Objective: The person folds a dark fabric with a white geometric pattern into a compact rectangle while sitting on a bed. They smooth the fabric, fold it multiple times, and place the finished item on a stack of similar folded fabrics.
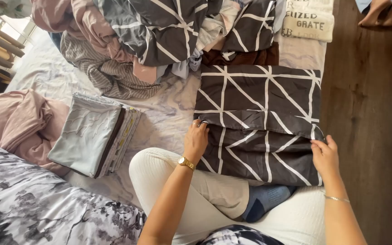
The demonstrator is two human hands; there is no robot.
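Folded cloth: a dark brown cloth with white crossing lines [259,118] is lying folded on the bed [169,113], right of centre, its near part doubled over into a lower band just in front of the person's knees.
Left hand: the left hand [196,141] is resting flat on the left end of the fold line, fingers loosely together and pressing down on the cloth, not gripping it; a gold watch [186,162] is sitting on the wrist.
Right hand: the right hand [325,156] is lying on the right end of the near band, fingers curled narrowly over its edge; a thin bracelet [335,198] is circling the wrist.
Stack: a pile of folded pale grey sheets [94,134] is sitting to the left, well apart from the hands.
Heap: unfolded striped, pink and dark patterned bedding [150,36] is piling up at the far side.
Pink bundle: a crumpled pink cloth [17,120] is lying at the far left.
Edges: the folded cloth's right side is reaching close to the bed's right edge, beside the wooden floor [373,113].
Open room: bare marbled sheet is showing between the stack and the folded cloth.
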